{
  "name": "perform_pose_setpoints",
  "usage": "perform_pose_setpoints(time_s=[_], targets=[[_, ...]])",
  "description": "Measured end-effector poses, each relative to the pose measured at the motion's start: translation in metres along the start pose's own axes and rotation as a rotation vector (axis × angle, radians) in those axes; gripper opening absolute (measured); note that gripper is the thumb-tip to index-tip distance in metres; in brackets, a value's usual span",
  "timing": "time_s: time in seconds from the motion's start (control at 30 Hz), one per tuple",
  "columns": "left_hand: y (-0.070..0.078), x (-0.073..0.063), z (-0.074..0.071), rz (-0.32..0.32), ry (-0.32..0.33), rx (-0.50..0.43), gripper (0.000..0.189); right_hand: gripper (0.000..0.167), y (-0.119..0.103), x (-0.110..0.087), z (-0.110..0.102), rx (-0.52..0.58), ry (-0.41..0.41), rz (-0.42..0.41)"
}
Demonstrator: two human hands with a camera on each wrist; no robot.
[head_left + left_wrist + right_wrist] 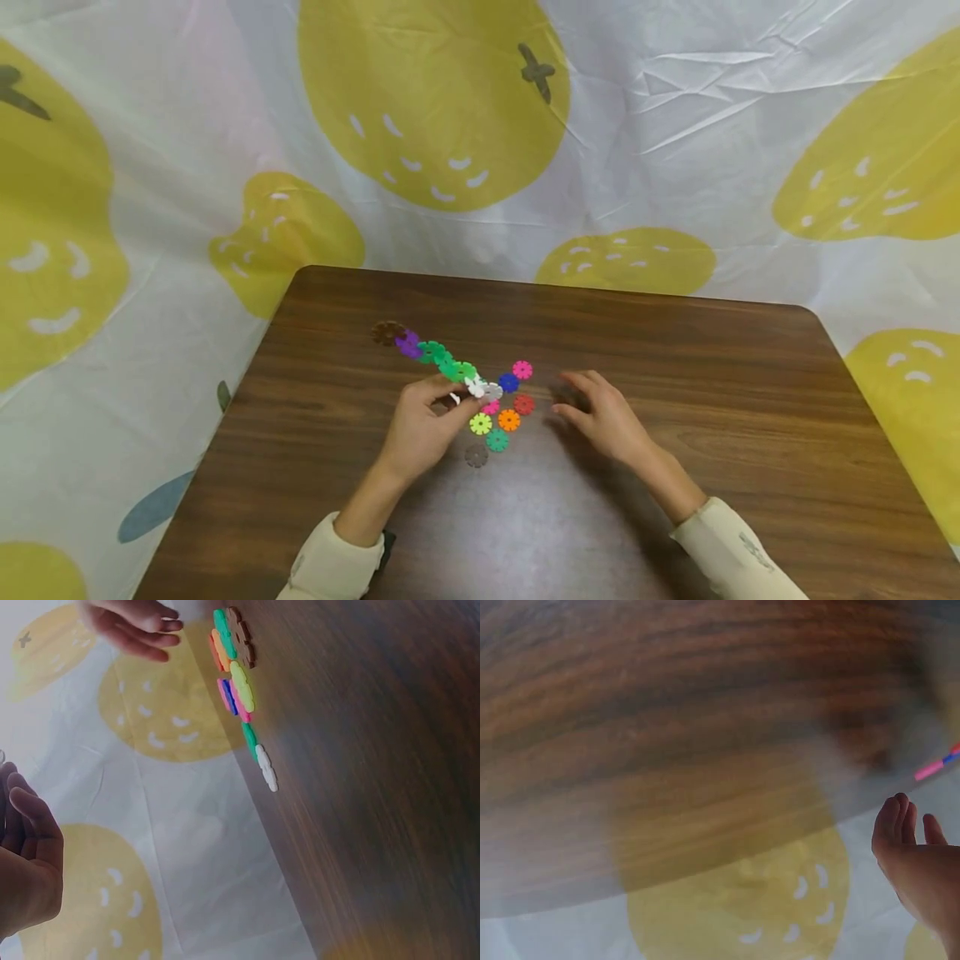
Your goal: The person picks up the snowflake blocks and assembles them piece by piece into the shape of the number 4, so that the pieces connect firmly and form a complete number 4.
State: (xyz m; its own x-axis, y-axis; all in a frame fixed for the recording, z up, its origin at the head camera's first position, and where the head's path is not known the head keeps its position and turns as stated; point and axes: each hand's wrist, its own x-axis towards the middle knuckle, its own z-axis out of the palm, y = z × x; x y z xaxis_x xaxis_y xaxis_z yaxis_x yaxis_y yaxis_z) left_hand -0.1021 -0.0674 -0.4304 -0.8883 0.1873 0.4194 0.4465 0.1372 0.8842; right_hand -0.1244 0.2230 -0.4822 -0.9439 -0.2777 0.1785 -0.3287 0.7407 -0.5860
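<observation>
My left hand pinches the near end of a chain of interlocking snowflake discs, at its white discs. From there the chain slants up and left through green and purple to a brown disc. In the left wrist view that hand shows at the edge, its fingers bent, with most of the chain out of sight. My right hand holds nothing, fingers loosely spread, just right of the loose discs. The right wrist view shows this hand near a pink disc.
Loose discs lie on the wooden table between the hands, among them an orange one, a red one, a blue one and a grey-brown one. A fruit-print cloth hangs behind the table's far edge.
</observation>
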Motion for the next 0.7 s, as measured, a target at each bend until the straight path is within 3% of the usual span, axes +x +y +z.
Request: perform_pose_setpoints(time_s=[0.3,0.7], targets=[[-0.001,0.000,0.000,-0.004,-0.010,0.002,0.006,0.042,0.006,0.006,0.021,-0.034,-0.029,-0.021],[0.002,0.000,0.001,-0.023,-0.023,-0.016,0.007,0.032,-0.006,0.018,0.042,-0.089,0.019,-0.182]])
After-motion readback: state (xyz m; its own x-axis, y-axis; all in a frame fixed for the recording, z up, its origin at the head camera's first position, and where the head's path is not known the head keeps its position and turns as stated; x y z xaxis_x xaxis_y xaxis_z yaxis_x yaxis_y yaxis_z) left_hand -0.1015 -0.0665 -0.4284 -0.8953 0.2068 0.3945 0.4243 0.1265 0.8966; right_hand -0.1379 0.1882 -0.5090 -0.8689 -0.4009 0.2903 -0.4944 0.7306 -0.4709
